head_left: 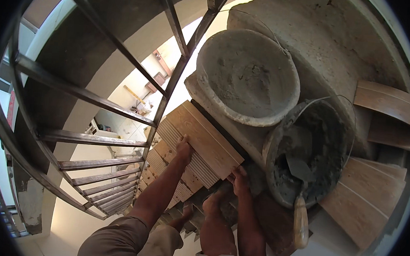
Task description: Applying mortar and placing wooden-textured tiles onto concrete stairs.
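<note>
The wood-patterned tile (208, 132) lies on the stairs beside a ridged strip (201, 171); the left hand's (184, 148) fingers are bent at their border, the right hand's (240, 181) at the tile's near right corner, undersides hidden, so whether either pair pinches cannot be told. The trowel (301, 218) partly masks the mortar bucket (270, 176), while the dark lens rim crops the railing (98, 103) at left.

A curved railing of worn brown-grey metal bars (91, 138) swept along the left side, in front of a broad, dark-grey curved band (69, 40) edged in beige. Beyond the railing, bright light washed a pale lower floor (129, 129). Rough grey concrete (323, 29) filled the upper right.
</note>
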`<state>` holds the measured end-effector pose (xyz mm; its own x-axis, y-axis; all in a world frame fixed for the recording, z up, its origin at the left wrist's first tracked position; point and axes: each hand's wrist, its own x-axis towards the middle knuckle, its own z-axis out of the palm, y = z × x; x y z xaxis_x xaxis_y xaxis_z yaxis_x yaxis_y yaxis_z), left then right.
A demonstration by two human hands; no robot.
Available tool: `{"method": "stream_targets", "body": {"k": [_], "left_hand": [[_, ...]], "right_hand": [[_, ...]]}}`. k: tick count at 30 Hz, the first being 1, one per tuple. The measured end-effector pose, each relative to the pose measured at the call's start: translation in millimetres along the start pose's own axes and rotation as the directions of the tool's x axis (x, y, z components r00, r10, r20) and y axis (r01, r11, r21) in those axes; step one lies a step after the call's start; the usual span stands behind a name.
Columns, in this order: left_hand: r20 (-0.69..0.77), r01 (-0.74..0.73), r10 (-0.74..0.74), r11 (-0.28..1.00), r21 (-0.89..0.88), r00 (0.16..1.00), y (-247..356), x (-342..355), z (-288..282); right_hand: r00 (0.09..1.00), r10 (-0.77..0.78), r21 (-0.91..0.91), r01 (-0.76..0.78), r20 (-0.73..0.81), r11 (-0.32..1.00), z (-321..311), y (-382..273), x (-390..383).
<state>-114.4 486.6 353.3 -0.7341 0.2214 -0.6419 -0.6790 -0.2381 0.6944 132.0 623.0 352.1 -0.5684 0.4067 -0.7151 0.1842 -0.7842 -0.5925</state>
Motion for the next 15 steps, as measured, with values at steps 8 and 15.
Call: {"method": "stream_targets", "body": {"k": [8, 15], "left_hand": [[-0.038, -0.038, 0.072, 0.825, 0.563, 0.997, 11, 21, -22], [0.079, -0.148, 0.129, 0.712, 0.687, 0.989, 20, 16, -12]], "right_hand": [[1.000, 0.021, -0.004, -0.021, 0.004, 1.000, 4, -7, 20], [1.000, -0.002, -0.025, 0.002, 0.002, 1.000, -8, -5, 26]]}}
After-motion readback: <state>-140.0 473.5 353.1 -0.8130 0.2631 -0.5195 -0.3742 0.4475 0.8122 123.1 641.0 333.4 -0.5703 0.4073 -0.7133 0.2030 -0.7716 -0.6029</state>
